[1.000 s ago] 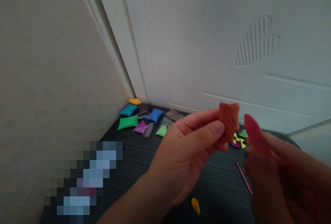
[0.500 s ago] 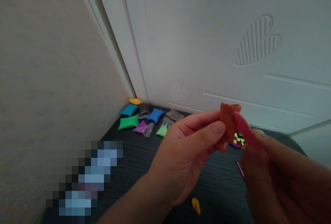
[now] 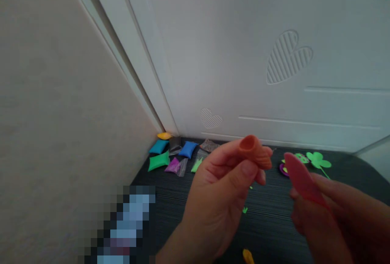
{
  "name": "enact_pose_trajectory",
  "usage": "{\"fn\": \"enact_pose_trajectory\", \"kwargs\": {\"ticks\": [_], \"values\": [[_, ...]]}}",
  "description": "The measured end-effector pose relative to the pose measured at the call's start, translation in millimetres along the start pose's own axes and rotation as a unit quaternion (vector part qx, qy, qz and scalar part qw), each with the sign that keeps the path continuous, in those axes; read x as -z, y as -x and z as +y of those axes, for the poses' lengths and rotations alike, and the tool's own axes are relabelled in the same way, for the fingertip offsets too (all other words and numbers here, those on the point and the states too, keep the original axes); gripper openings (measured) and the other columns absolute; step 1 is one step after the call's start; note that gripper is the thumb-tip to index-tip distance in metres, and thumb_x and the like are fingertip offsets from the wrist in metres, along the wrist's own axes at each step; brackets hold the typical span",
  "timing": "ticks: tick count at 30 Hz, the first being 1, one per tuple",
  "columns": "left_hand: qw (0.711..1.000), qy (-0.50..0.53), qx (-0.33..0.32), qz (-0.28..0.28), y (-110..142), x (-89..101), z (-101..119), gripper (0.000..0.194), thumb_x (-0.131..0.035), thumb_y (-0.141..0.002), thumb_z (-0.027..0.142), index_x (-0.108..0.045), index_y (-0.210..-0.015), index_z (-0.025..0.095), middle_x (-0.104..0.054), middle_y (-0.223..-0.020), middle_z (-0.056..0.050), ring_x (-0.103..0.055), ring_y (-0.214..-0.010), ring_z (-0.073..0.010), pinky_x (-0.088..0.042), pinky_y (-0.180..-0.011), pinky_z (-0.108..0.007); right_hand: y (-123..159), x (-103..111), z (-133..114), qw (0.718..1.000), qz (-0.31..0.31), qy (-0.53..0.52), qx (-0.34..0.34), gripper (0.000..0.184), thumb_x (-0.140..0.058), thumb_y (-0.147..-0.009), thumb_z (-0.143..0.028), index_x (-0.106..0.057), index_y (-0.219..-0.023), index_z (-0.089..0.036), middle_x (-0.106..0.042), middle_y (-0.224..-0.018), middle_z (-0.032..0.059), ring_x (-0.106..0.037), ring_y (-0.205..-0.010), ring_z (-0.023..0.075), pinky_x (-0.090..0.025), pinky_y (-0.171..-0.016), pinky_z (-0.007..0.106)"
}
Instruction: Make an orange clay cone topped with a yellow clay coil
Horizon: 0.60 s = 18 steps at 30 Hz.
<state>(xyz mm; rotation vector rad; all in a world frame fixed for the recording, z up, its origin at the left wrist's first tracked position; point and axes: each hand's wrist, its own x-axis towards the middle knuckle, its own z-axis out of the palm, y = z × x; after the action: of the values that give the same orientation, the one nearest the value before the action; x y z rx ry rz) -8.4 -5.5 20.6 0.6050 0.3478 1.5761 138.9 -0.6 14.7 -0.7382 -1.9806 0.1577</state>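
Between the thumb and fingers of my left hand (image 3: 224, 191) is a small hollow orange clay piece (image 3: 255, 152), its round opening tilted up and grooved lines showing on its right side. My right hand (image 3: 323, 211) grips a pink plastic clay knife (image 3: 300, 176), its rounded blade pointing up and left. The knife stands apart from the clay, a short way to its right. Part of the knife's handle is hidden in my right hand.
Clay packets in several colours, among them a green packet (image 3: 159, 161) and a blue packet (image 3: 188, 149), lie at the dark table's (image 3: 170, 215) back left. A green clover shape (image 3: 317, 160) lies at the back right. Yellow clay (image 3: 248, 256) is near the front. A white panel (image 3: 213, 53) stands behind.
The knife has come away from the orange clay and moved right. My left hand has turned the clay, so its opening and grooved side now show. The view has shifted slightly.
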Motion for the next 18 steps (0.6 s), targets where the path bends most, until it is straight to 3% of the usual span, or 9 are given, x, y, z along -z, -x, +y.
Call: {"fn": "enact_pose_trajectory", "kwargs": {"ticks": [2, 8, 18], "values": [[0.999, -0.024, -0.022, 0.005, 0.2, 0.1, -0.5, 0.019, -0.064, -0.079, 0.01, -0.071, -0.092, 0.022, -0.072, -0.089, 0.003, -0.063, -0.08, -0.0051, -0.051, -0.073, -0.012, -7.9, 1.5, -0.1, 0.999, -0.039, -0.006, 0.027, 0.037, -0.051, -0.078, -0.009, -0.06, -0.11, -0.025, -0.057, -0.049, -0.005, -0.053, -0.034, 0.0088, -0.046, -0.035, 0.018], [0.996, -0.07, -0.054, 0.0, 2.2, 0.0, -5.0, 0.02, -0.063, -0.08, 0.01, -0.071, -0.094, 0.023, -0.071, -0.095, 0.005, -0.065, -0.079, -0.0043, -0.053, -0.075, -0.011, -4.1, -1.6, -0.2, 1.0, -0.022, -0.006, 0.006, 0.048, -0.051, -0.077, -0.009, -0.052, -0.122, -0.025, -0.062, -0.056, -0.0036, -0.057, -0.042, 0.0117, -0.052, -0.043, 0.021], [0.989, -0.117, -0.093, 0.006, 1.4, -2.2, -10.6, 0.022, -0.062, -0.082, 0.01, -0.071, -0.094, 0.025, -0.072, -0.095, 0.007, -0.065, -0.082, -0.0024, -0.053, -0.078, -0.009, -6.2, -1.5, -3.2, 0.999, -0.035, 0.004, -0.013, 0.032, -0.051, -0.08, -0.012, -0.061, -0.109, -0.02, -0.06, -0.051, -0.003, -0.055, -0.043, 0.0124, -0.052, -0.043, 0.02]]}}
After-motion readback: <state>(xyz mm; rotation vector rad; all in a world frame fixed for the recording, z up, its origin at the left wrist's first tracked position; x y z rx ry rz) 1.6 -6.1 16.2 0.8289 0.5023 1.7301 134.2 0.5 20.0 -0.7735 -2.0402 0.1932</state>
